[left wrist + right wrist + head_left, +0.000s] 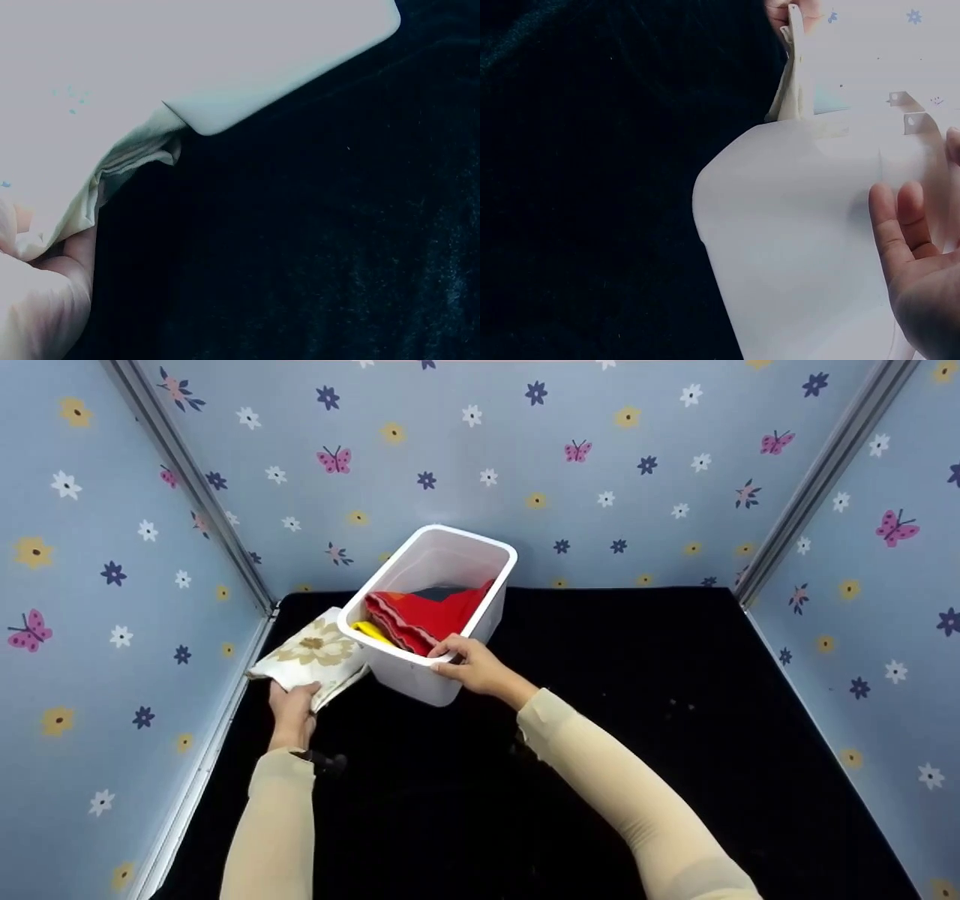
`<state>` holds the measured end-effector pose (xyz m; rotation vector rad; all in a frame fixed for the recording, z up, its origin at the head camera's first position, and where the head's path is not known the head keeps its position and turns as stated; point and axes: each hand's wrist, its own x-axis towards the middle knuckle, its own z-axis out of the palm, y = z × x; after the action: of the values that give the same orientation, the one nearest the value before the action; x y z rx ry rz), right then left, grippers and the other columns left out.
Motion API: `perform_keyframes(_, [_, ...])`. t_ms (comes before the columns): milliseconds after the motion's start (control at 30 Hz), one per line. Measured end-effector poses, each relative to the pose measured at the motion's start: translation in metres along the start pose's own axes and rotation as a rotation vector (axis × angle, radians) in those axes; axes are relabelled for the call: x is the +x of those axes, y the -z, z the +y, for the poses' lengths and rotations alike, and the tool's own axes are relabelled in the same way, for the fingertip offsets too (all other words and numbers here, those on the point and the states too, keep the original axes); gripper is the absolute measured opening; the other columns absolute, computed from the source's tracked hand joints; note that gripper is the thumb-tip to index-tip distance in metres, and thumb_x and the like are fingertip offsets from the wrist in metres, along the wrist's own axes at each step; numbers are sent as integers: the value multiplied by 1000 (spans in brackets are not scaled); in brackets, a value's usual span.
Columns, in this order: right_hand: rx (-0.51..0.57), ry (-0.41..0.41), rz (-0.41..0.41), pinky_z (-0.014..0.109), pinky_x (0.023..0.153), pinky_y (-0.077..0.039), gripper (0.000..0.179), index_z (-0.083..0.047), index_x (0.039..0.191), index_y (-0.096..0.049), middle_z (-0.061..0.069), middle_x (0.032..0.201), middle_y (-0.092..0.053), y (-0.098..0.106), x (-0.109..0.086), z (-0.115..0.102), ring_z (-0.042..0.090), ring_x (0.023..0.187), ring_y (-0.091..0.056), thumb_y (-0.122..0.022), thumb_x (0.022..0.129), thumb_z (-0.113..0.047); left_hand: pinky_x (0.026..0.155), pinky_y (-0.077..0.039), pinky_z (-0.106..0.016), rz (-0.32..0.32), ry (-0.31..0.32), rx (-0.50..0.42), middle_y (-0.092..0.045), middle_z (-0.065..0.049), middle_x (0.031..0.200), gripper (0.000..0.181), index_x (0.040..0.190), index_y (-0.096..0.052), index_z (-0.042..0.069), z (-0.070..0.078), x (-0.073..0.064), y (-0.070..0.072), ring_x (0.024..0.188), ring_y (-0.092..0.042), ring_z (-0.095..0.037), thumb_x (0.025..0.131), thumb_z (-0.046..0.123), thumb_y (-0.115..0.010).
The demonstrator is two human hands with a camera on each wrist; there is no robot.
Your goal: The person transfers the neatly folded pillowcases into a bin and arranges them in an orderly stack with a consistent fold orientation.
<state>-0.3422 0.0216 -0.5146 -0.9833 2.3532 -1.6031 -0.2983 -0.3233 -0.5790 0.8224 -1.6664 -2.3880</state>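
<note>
A folded white cloth with a beige flower print (311, 651) is pinched at its near edge by my left hand (292, 711). Its layered folds show in the left wrist view, where the cloth (139, 154) lies against the bin's side. My right hand (476, 664) grips the near right corner of a white plastic bin (405, 682), thumb outside and fingers over the rim. In the right wrist view, some fingers of that hand (922, 262) lie along the bin's outer wall. Inside the bin lie a red cloth (431, 619), a yellow piece (373, 631) and something dark (439, 593).
Black fabric (420, 795) covers the floor of the booth. Blue panels with flowers and butterflies (495, 450) rise at the back and both sides, joined by metal corner posts (814, 472). The bin stands near the back wall, left of centre.
</note>
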Motion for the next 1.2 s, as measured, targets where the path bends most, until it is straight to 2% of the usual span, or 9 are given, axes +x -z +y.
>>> perform_keyframes(133, [5, -6, 2, 21, 85, -48, 18, 4, 114, -77, 19, 108, -70, 1, 0, 0, 6, 92, -57, -76, 98, -6, 115, -53, -26, -17, -59, -4, -22, -12, 180, 99, 176, 2, 24, 12, -3, -1, 159, -41, -30, 103, -10, -55])
perform_keyframes(267, [3, -9, 7, 21, 84, -48, 19, 4, 114, -77, 19, 109, -70, 2, 0, 0, 6, 91, -56, -76, 98, -6, 102, -58, -19, -24, -81, -4, -25, -12, 180, 99, 176, 2, 26, 21, -4, 0, 154, -47, -29, 104, -10, -55])
perform_keyframes(367, [5, -11, 11, 21, 84, -48, 19, 4, 114, -77, 19, 108, -70, 2, -1, 0, 5, 90, -56, -76, 98, -6, 98, -59, -18, -31, -109, -23, -28, -12, 179, 97, 177, -3, 26, 25, -1, 1, 147, -53, -26, 104, -10, -55])
perform_keyframes(500, [13, -14, 10, 21, 84, -48, 20, 4, 115, -77, 18, 108, -70, 2, -2, 0, 6, 91, -56, -77, 98, -6, 97, -60, -18, -47, -167, -43, -32, -14, 176, 91, 176, -13, 24, 30, 0, 2, 134, -60, -21, 103, -13, -53])
perform_keyframes(800, [10, -9, 14, 22, 85, -48, 19, 4, 115, -77, 19, 109, -70, 1, -1, 1, 7, 92, -57, -76, 99, -7, 97, -59, -16, -56, -243, 39, -32, -16, 176, 90, 175, -14, 16, 54, -13, 4, 119, -60, -10, 101, -15, -55])
perform_keyframes(867, [12, -17, 12, 22, 85, -49, 19, 4, 115, -77, 18, 109, -70, 1, -1, 1, 7, 92, -57, -76, 99, -7, 97, -58, -15, -59, -256, 56, -31, -17, 176, 90, 175, -14, 14, 59, -16, 4, 123, -60, -13, 101, -15, -55])
perform_keyframes(1000, [11, -29, 10, 22, 83, -49, 19, 3, 115, -77, 16, 108, -69, 0, -2, 1, 8, 90, -57, -77, 99, -7, 102, -55, -14, -76, -272, 90, -28, -17, 177, 92, 175, -12, 13, 69, -24, 5, 142, -54, -24, 100, -16, -57])
perform_keyframes(1067, [12, -29, 7, 22, 82, -50, 19, 3, 115, -77, 16, 107, -69, -1, -2, 1, 8, 90, -57, -76, 99, -7, 103, -55, -14, -95, -273, 96, -26, -18, 178, 93, 176, -11, 13, 73, -27, 7, 145, -52, -24, 100, -18, -56])
perform_keyframes(1200, [7, -15, 3, 22, 84, -49, 19, 4, 115, -77, 19, 108, -69, -2, -1, 0, 7, 92, -57, -76, 99, -6, 96, -59, -15, -153, -264, 91, -30, -19, 176, 92, 176, -11, 14, 82, -35, 12, 124, -65, -12, 101, -19, -53])
